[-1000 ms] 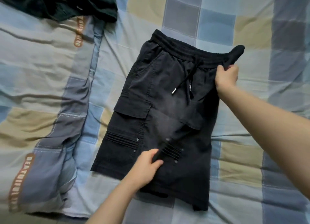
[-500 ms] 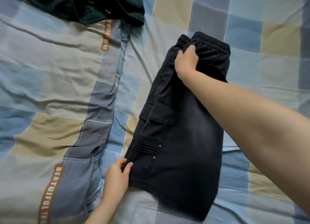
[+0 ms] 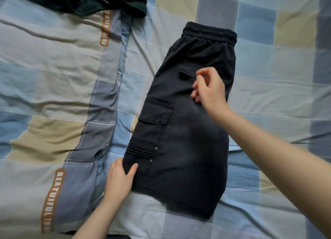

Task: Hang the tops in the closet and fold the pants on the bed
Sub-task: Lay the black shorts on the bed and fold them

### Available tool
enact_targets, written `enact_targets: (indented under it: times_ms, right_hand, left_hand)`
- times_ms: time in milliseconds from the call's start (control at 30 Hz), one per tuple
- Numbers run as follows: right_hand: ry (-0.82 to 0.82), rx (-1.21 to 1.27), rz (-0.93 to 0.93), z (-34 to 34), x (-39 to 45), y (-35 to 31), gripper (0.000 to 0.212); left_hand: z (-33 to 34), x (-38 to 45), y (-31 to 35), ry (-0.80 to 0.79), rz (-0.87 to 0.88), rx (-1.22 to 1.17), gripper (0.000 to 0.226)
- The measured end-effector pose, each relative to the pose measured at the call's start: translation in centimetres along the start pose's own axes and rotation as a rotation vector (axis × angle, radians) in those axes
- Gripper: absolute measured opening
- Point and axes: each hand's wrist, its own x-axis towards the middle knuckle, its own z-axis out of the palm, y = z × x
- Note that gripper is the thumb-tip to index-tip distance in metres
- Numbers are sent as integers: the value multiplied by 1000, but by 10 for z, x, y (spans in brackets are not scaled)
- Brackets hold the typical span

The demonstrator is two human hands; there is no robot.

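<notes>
Bed (image 3: 44, 63) under a checked quilt, with a printed grey strip (image 3: 53, 199) running down its left side. Dark green garment (image 3: 86, 0) bunched at the top left edge, well clear of the work.

Left hand (image 3: 119, 181): thumb on top of the lower left hem corner of the black shorts (image 3: 180, 140), fingers tucked at the edge, so it pinches that corner. The shorts lie flat on the bed mid-frame, folded in half lengthwise, waistband (image 3: 209, 33) at the far end, cargo pocket (image 3: 155, 113) facing up.

Right hand (image 3: 208, 88): above the upper half of the shorts near the small back pocket, fingers loosely curled, gripping nothing. Motion-blurred, so I can't tell whether the fingertips touch the cloth.

Judgement: lengthwise fold looks done; crosswise fold is left.

Risks:
- Only one corner is held. Lifting the hem from there could let the two layers slide apart and skew the fold.
- Soft, rumpled quilt underneath: dragging the shorts could bunch both and set creases.
- Stiff pocket flap and stud trim may keep the fold from lying flat.
</notes>
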Motion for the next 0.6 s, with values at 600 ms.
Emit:
enact_targets:
  times_ms: [600]
  right_hand:
    - [-201, 259, 1069, -113, -135, 136, 56]
  left_hand:
    - [8, 20, 7, -85, -7, -294, 13]
